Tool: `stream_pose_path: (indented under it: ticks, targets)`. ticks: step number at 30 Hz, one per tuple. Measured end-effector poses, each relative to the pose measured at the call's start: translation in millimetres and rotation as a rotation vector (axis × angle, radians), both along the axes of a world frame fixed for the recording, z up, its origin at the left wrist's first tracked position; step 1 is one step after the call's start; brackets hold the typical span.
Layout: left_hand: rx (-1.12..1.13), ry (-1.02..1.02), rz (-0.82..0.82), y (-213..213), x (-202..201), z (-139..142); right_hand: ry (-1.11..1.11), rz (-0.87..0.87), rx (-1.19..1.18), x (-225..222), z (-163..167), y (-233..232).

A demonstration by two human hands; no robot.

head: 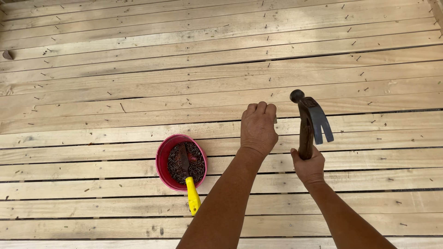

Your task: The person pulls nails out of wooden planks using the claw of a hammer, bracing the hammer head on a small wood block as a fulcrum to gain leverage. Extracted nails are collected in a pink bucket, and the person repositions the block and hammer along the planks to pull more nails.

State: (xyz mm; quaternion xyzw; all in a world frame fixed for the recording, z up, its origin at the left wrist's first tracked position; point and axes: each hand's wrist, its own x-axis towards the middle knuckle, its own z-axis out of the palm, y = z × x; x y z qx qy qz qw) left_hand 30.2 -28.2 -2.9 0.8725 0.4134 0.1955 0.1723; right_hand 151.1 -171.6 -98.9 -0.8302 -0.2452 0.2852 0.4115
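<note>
A yellow-handled tool [192, 196] juts from a red bowl of nails [164, 159] on the plank deck [92, 115], left of a left hand [258, 129] curled knuckles-up, seemingly pinching a nail against the boards, though the nail itself is hidden. The right hand [308, 167] grips a raised claw hammer [310, 121] just beside it; a skewed blow could strike those fingers, while open planking lies all around.

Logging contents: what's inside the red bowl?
The red bowl holds a heap of dark nails and a yellow-handled tool sticking out over the rim. The bowl's bottom is covered.
</note>
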Motion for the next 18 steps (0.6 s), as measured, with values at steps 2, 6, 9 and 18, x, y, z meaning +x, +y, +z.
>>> stream_pose_path:
  ticks: [2, 6, 9, 18]
  targets:
    - [0.002, -0.006, 0.005, 3.1, -0.4, 0.8, 0.14, 0.073, -0.481, 6.0, -8.8, -7.5]
    - [-0.047, 0.005, 0.002, 9.1, -5.5, 4.2, 0.288, 0.079, -0.672, 9.7, -3.0, -21.0]
    - [-0.068, 0.064, -0.011, 11.9, -5.8, 7.5, 0.257, 0.043, -0.623, 11.7, 15.0, -14.7]
    - [-0.064, 0.13, 0.002, 16.6, -3.4, 14.0, -0.036, 0.07, -0.168, -3.0, -5.7, -5.2]
